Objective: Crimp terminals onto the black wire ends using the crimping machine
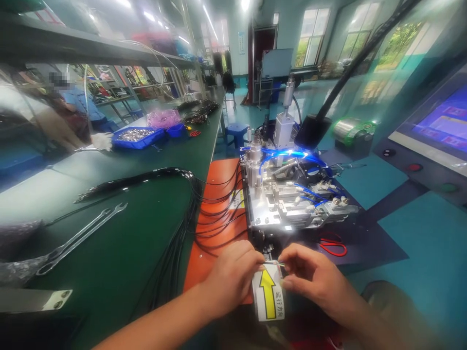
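Note:
My left hand (237,270) is closed, with thumb and fingertips pinching a thin black cable just above a white label with a yellow arrow (269,294). Fine coloured wire ends (281,264) stick out of the cable to the right. My right hand (310,277) curls in from the other side, its fingertips at these wire ends. Directly beyond both hands stands a metal machine (292,204) with blue air hoses (288,154). Several black cables (219,214) run across an orange board (222,177) beside the machine.
Two wrenches (83,238) lie on the green bench (146,243) at left. Red-handled scissors (333,244) rest right of my hands. Farther back are a blue tray of small metal parts (136,136) and a blue stool (237,132). A control panel (434,141) stands right; a co-worker (80,99) sits left.

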A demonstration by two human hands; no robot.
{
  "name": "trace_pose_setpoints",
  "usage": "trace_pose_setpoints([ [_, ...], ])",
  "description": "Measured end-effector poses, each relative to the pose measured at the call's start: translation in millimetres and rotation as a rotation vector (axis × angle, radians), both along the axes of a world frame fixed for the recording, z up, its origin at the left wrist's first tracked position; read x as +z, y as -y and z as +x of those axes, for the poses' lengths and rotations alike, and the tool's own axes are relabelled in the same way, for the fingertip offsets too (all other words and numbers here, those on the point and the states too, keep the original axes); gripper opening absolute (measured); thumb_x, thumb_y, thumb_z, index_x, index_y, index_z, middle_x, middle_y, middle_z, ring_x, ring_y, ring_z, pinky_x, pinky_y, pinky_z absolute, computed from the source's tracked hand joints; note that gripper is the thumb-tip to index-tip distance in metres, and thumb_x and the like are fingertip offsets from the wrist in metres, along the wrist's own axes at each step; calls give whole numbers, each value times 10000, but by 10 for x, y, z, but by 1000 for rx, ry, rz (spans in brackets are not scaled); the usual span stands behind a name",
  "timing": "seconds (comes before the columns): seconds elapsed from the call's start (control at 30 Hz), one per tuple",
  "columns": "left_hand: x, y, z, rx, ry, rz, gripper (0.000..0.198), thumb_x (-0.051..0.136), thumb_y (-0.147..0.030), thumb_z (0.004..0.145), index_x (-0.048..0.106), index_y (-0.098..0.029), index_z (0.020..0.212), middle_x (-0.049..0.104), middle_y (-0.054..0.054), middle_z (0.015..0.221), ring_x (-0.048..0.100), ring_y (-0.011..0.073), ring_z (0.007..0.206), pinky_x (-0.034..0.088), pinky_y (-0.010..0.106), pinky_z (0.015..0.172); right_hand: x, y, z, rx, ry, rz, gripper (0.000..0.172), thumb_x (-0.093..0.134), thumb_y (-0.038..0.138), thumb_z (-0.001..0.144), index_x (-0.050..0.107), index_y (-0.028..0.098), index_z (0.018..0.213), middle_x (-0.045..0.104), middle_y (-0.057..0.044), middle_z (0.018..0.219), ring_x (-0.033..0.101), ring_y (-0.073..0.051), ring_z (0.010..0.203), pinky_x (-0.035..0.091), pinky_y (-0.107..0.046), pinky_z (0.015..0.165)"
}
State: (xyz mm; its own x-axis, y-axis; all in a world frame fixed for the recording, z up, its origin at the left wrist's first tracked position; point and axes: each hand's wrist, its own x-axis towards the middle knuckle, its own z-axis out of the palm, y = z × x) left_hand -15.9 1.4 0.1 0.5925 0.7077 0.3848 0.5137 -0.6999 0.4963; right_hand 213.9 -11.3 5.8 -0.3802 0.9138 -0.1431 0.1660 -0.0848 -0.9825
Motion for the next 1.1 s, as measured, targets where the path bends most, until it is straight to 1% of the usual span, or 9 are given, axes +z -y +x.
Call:
trace_pose_setpoints([
  [0.1,1,2,7,6,1,10,146,465,-141,952,605,-160,915,540,42,776,495,170,718,353,275,623,32,11,65,3,46,21,274,619,473,898,645,205,949,576,9,792,512,-149,714,418,-257,640],
  [0.2,6,3,12,10,-4,8,140,472,-138,949,604,-161,908,541,40,772,492,169,714,351,273,620,69,23,54,1,122,75,283,539,481,948,646,220,915,574,19,760,507,-146,692,411,-254,634],
  [0.4,13,2,12,17,-9,23,141,474,-150,951,608,-159,908,535,38,761,488,169,711,352,275,622,110,28,-26,9,211,154,275,494,465,973,634,240,899,614,2,846,555,-180,791,428,-273,699],
  [0.57,6,1,17,10,-8,24,141,475,-152,953,613,-156,921,540,42,768,492,170,711,353,277,622,88,14,-43,2,237,208,269,463,416,995,601,239,846,583,16,807,536,-163,758,421,-261,696],
  [0.77,6,2,8,9,-10,-10,151,463,-161,966,612,-158,941,558,46,790,504,174,739,367,277,639,61,16,-62,-32,232,223,256,464,385,1001,595,231,843,583,26,800,535,-149,750,414,-245,690],
  [0.97,-21,4,2,48,-26,-50,151,474,-198,985,620,-174,1011,583,41,826,530,173,772,408,280,681,-16,-19,-116,-102,234,236,264,442,376,1009,572,227,835,581,28,800,544,-146,762,415,-245,703],
  [1.1,-13,-7,1,72,9,-56,138,510,-172,967,608,-182,1063,609,42,899,551,173,848,438,289,760,-67,-52,-145,-135,253,221,279,433,394,1007,564,227,826,587,24,802,555,-154,772,421,-250,705],
])
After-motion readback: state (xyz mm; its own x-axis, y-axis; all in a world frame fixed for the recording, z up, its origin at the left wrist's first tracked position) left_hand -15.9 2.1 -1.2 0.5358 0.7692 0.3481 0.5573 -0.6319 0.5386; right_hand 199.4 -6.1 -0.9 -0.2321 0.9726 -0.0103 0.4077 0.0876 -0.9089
